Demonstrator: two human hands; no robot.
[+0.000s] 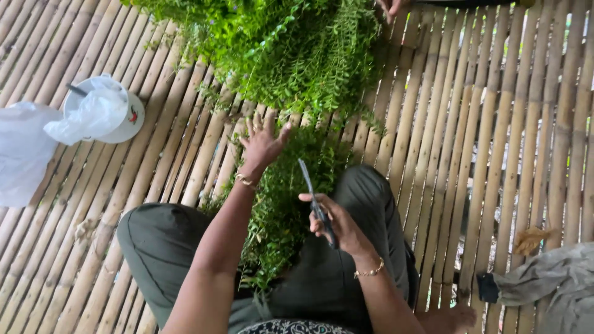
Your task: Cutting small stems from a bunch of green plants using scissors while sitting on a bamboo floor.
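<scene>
Lying between left hand (263, 143) and right hand (337, 224): cut greenery (281, 210).

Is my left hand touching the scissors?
Apart. The head view shows the left hand spread open over the greenery, with leaves visible between it and the scissors held in the right hand.

1. A bamboo slat floor (495, 154) runs under everything.
2. A white lidded cup (120, 117) with a dark straw (77, 90) stands at the left.
3. A white plastic bag (25, 151) lies just beside the cup.
4. Grey cloth (550, 278) lies at the lower right.
5. A dry brown leaf (531, 240) rests near the cloth.
</scene>
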